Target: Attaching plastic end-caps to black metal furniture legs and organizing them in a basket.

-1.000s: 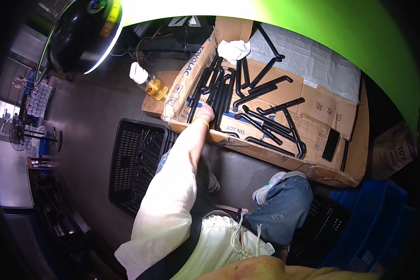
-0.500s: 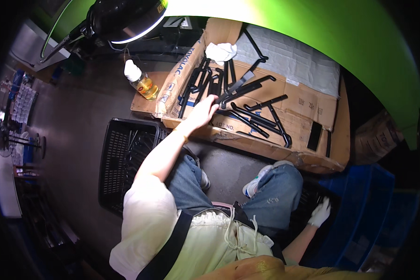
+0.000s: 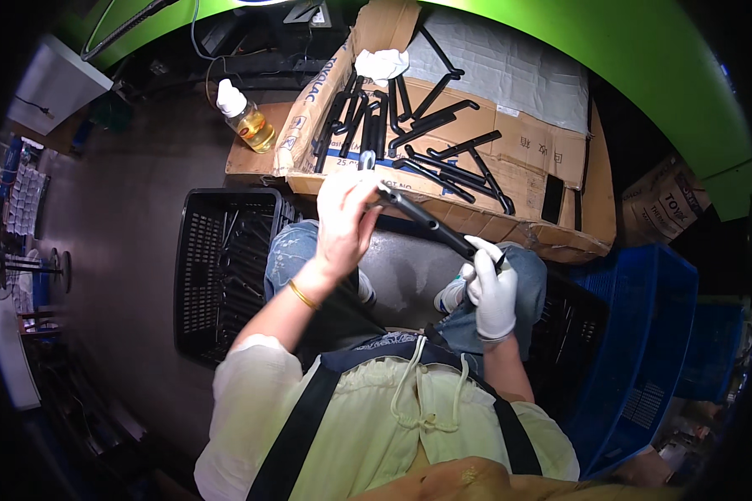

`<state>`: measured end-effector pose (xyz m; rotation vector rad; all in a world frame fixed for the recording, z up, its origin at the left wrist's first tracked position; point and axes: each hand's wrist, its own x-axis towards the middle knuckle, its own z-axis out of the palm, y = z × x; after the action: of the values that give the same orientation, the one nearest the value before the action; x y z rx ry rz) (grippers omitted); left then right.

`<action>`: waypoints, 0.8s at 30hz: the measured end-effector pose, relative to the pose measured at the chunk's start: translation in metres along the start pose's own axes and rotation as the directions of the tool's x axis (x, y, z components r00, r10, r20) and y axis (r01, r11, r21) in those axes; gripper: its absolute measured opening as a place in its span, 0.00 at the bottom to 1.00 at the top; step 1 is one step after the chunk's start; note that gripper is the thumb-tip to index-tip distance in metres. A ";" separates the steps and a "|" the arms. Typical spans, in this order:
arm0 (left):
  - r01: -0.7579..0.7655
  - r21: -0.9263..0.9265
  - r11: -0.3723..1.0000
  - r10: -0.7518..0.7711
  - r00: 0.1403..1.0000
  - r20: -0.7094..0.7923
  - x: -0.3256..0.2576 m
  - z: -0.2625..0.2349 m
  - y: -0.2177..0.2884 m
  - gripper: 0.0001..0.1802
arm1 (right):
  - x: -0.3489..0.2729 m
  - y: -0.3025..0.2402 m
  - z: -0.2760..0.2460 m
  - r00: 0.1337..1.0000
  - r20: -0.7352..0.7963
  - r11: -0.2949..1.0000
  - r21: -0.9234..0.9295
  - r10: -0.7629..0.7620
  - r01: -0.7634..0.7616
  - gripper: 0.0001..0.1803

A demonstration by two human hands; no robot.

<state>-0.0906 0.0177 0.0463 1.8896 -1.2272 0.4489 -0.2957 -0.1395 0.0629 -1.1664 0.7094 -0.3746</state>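
A: Item one, the black metal bar [image 3: 430, 224]. Location?

B: Held over the person's knees, just in front of the flattened cardboard box [image 3: 526, 150]. It slants from upper left down to lower right, clear of the cardboard.

A: Left hand [image 3: 342, 221]?

B: Bare, a gold bangle at the wrist. Fingers wrapped around the bar's upper end, closed on it.

A: Right hand [image 3: 491, 288]?

B: In a white glove. Fingers curled around the bar's lower end, above the right knee, gripping it.

A: Stock nearest the item?

B: A loose pile of like black bars [image 3: 376, 117] lying on the cardboard, some straight, some bent at one end, pointing various ways. A crumpled white cloth [image 3: 382, 63] sits at the far edge of that pile.

A: Left of the box?

B: A small bottle of yellow liquid [image 3: 244, 117] with a white cap, standing on a cardboard flap.

A: Floor level?

B: A black slatted plastic crate [image 3: 213, 267] by the left knee, with dark bars inside, contents hard to make out. A blue plastic crate [image 3: 652, 334] on the right, well apart from the hands.
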 end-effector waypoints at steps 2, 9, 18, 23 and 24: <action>0.315 -0.241 0.918 -0.352 0.927 -0.127 -0.028 0.023 0.018 0.25 | -0.006 0.014 0.020 0.997 -0.077 0.982 0.187 0.012 0.003 0.17; 0.613 -0.733 -0.295 -0.512 0.546 0.663 -0.085 0.083 0.072 0.20 | -0.011 0.075 0.029 0.996 0.057 0.973 -0.216 -0.074 0.085 0.18; 0.799 -0.582 -0.152 -0.491 0.450 0.746 -0.098 0.047 0.023 0.17 | -0.026 0.067 -0.013 0.987 0.107 0.928 -0.365 0.121 -0.075 0.15; 0.783 -0.542 -0.306 -0.344 0.440 0.829 -0.076 0.020 0.049 0.16 | -0.024 0.036 0.001 0.876 0.393 0.579 -0.659 -0.279 0.480 0.16; 0.775 -0.535 -0.337 -0.312 0.444 0.840 -0.069 0.013 0.054 0.19 | -0.027 0.022 0.008 0.906 0.376 0.618 -0.671 -0.193 0.410 0.18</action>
<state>-0.1717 0.0375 0.0158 0.9266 -0.1844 -1.2318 -0.3116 -0.1096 0.0529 -2.1050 0.4065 -0.1921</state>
